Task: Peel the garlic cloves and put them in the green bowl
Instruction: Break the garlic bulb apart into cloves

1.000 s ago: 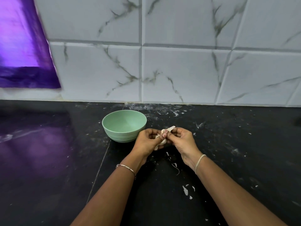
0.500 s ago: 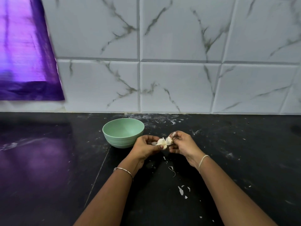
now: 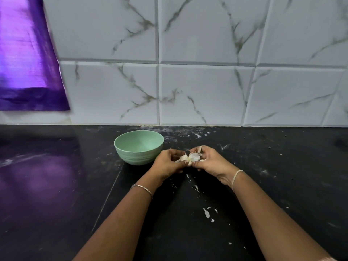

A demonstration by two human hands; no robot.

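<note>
1. Two hands are held together over the black desk [image 3: 282, 185], and a garlic clove [image 3: 190, 157] with loose papery skin is pinched between them.
2. The left hand [image 3: 167, 163] is closed on the clove from 9 o'clock; a thin bracelet [image 3: 142, 188] is worn on its wrist.
3. The right hand [image 3: 211, 161] is closed on the clove and its skin from 3 o'clock; a pale band [image 3: 236, 177] is worn on its wrist.
4. The green bowl [image 3: 139, 147] is seen at 10 o'clock of the hands, just beside the left hand, with nothing visible inside it.
5. White peel scraps [image 3: 207, 212] are scattered on the desk at 6 o'clock of the hands.
</note>
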